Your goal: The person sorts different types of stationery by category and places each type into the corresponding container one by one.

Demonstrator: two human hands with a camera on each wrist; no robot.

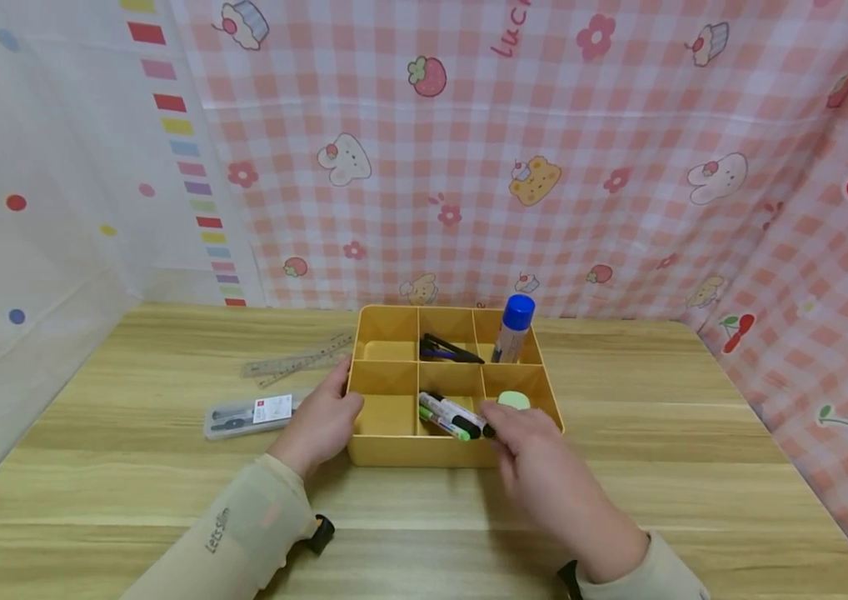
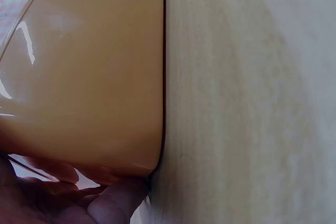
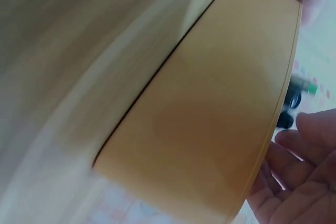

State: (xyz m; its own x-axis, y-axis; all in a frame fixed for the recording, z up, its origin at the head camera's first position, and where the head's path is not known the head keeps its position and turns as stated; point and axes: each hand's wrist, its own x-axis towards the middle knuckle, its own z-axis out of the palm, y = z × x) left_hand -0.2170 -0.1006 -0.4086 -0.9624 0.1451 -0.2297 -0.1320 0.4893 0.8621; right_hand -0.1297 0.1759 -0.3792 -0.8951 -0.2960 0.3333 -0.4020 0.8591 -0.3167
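Wood grain marks the desk [image 1: 694,467], which carries a yellow divided box [image 1: 409,454], its left wall pinched by the left hand [image 1: 319,423]. Bent at the front rim, the right hand [image 1: 544,467] is nearer the markers [image 1: 457,411]; whether it pinches one, I cannot tell. They lie in the front middle compartment [image 1: 461,382], left of that hand, slanting back-left to front-right, caps toward it.

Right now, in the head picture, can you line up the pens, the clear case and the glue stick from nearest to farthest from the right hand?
1. Pens: nearest, just left of the right hand, in the box's front middle part.
2. Glue stick: behind the hand, standing back right.
3. Clear case: farthest, on the table, past the left hand.
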